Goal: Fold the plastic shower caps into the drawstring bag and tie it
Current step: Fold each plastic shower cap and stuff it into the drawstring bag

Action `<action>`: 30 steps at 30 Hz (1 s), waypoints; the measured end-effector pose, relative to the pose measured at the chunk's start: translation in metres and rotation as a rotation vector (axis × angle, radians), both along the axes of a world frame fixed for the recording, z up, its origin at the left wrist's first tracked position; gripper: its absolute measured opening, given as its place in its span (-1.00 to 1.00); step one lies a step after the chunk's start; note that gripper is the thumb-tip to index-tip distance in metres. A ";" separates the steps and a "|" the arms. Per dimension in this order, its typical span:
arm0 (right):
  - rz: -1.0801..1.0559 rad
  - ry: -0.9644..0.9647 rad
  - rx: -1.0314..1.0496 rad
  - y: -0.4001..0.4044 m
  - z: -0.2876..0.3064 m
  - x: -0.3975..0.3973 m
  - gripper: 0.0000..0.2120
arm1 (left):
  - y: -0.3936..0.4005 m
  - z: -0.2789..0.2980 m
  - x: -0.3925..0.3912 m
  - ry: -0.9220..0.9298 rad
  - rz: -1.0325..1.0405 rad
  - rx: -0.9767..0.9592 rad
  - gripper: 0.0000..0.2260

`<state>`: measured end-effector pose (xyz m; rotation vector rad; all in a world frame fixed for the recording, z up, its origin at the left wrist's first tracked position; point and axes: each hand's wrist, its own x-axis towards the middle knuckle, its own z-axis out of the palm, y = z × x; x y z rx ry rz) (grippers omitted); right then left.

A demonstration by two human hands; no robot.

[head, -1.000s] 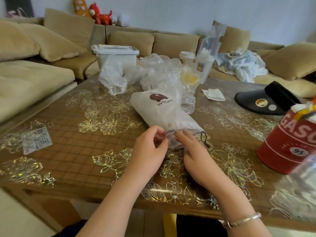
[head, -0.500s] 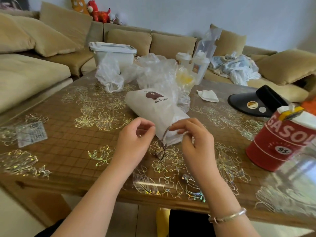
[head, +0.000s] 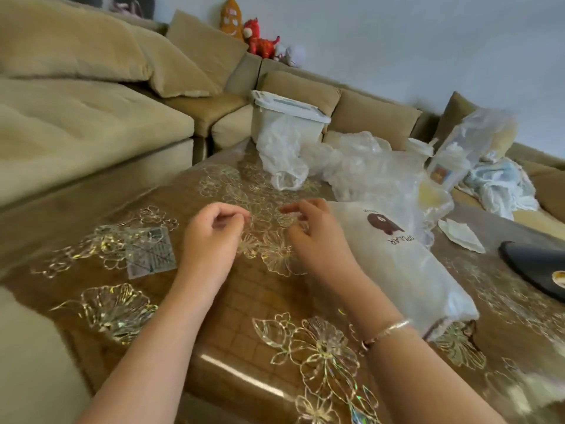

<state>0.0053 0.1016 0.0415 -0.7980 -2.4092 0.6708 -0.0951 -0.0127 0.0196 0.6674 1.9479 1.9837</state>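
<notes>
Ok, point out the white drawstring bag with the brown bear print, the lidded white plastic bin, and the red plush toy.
white drawstring bag with the brown bear print (head: 397,270): head view, on the fabric below the print.
lidded white plastic bin (head: 289,107): head view, on its lid.
red plush toy (head: 260,41): head view, on its body.

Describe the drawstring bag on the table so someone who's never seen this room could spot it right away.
On the brown flower-patterned table, look just right of the right hand. The drawstring bag lies there on its side, stuffed full. Unlike the clear crumpled plastic behind it, it is opaque white with a brown bear logo.
</notes>
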 end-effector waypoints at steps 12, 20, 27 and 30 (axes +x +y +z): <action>-0.272 -0.452 0.158 0.095 -0.023 -0.117 -0.48 | 0.014 -0.005 -0.053 -0.049 -0.088 -0.082 -0.90; -0.044 0.038 0.016 0.032 -0.006 -0.076 -0.61 | 0.010 0.001 -0.035 -0.033 -0.049 -0.094 -0.79; -0.018 0.395 -0.304 -0.040 0.023 0.036 -0.66 | -0.009 0.005 0.007 -0.286 -0.186 0.106 -0.33; 0.018 0.366 -0.368 -0.055 0.021 0.070 -0.66 | -0.011 0.003 0.035 -0.393 -0.328 0.148 -0.40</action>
